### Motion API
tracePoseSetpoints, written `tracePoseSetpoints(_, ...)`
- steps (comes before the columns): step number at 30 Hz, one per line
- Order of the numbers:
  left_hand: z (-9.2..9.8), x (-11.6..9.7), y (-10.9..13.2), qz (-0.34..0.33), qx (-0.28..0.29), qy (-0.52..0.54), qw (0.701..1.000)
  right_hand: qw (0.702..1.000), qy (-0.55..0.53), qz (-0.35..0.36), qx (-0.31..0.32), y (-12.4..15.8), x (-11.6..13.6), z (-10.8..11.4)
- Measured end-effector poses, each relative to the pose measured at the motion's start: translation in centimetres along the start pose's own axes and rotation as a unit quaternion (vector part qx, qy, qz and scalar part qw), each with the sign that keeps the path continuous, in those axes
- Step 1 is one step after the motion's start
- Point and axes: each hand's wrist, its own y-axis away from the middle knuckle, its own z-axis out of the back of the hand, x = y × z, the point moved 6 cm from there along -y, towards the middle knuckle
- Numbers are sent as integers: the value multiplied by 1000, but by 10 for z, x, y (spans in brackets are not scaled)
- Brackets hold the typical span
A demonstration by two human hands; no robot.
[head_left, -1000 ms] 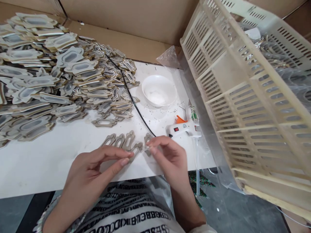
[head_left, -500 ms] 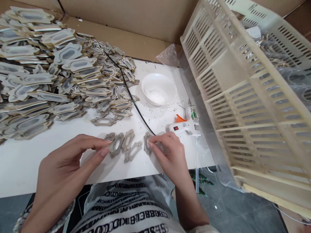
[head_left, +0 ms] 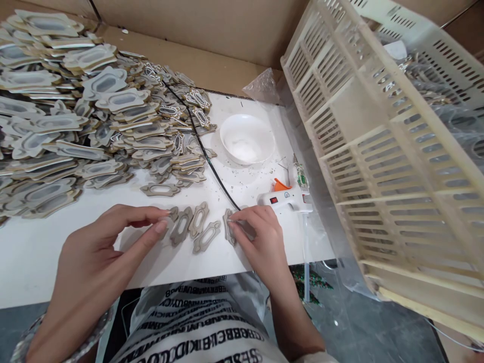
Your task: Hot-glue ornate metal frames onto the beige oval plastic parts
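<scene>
Small grey frame-shaped pieces with an oval opening lie in a loose row near the table's front edge. At the row's left end, thumb and forefinger of my left hand (head_left: 113, 247) are pinched on one grey frame (head_left: 173, 216), partly hidden by the fingertips. Beside it lie a second frame piece (head_left: 182, 227), another upright one (head_left: 198, 220) and a slanted one (head_left: 206, 237). Apart from these, on the right, my right hand (head_left: 260, 237) has its thumb and forefinger closed on the edge of a frame piece (head_left: 228, 226), which appears to rest on the table.
A large heap of frame pieces (head_left: 109, 116) covers the table's left and back. A black cable (head_left: 206, 154) runs forward past a white bowl (head_left: 247, 139). To the right are a white glue gun (head_left: 285, 198) and a tall slatted plastic crate (head_left: 363, 151).
My left hand has shifted slightly left, and the frame at its fingertips shows a little more. My right hand has moved a touch left, still at the same piece.
</scene>
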Motion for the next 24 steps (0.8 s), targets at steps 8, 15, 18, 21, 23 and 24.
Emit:
tracePoseSetpoints(8,-22,-13,-21,-31,25,-41,998,999,15,-4,-50,6,2,4)
tracePoseSetpoints(15,-35,-16,-29,-86,76,-58,992,997,11,5,-81,9,3,10)
tracePoseSetpoints(18,-39,-18,-31,-97,92,-65,989,996,10,9,-85,10,5,11)
tracePoseSetpoints(21,-41,-21,-32,-109,102,-74,986,996,9,31,-79,14,13,9)
tracePoseSetpoints(23,-42,-22,-32,-115,106,-78,985,997,12,55,-57,18,21,5)
tracePoseSetpoints(24,-43,-23,-33,-118,108,-78,984,997,14,67,-38,20,25,2)
